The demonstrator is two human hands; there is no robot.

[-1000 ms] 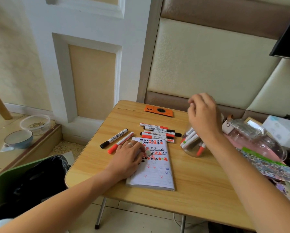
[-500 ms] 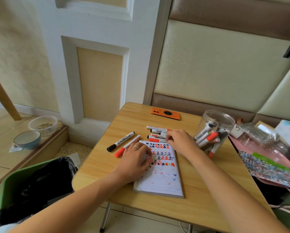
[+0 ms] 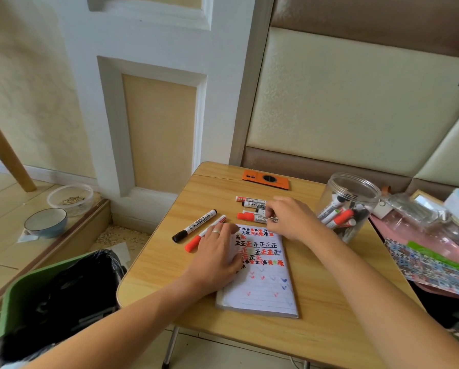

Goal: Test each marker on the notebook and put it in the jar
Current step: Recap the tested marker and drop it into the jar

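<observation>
From the head view, a wooden table (image 3: pixel 329 328) carries an open notebook (image 3: pixel 265 288) covered in red and black test marks; the left hand (image 3: pixel 217 251) lies flat on its left page with fingers straight, a ring on one finger. The right hand (image 3: pixel 289 219) reaches over the notebook's top edge into a small row of markers (image 3: pixel 251 202), its fingers curled around the barrel of a red-capped marker (image 3: pixel 252 216) lying nearest the notebook. Left of the notebook lie two more markers side by side, a black one (image 3: pixel 195 229) and a red one (image 3: pixel 200 237), the red one just beside the left hand's fingers. The clear jar (image 3: pixel 353 187) stands upright at the right of the table, near the right wrist, with several markers leaning inside. An orange phone (image 3: pixel 265 179) lies at the table's far edge; a green bin (image 3: pixel 23 291) with a black liner sits on the floor at the left; two bowls (image 3: pixel 46 222) rest on a step beyond it.
</observation>
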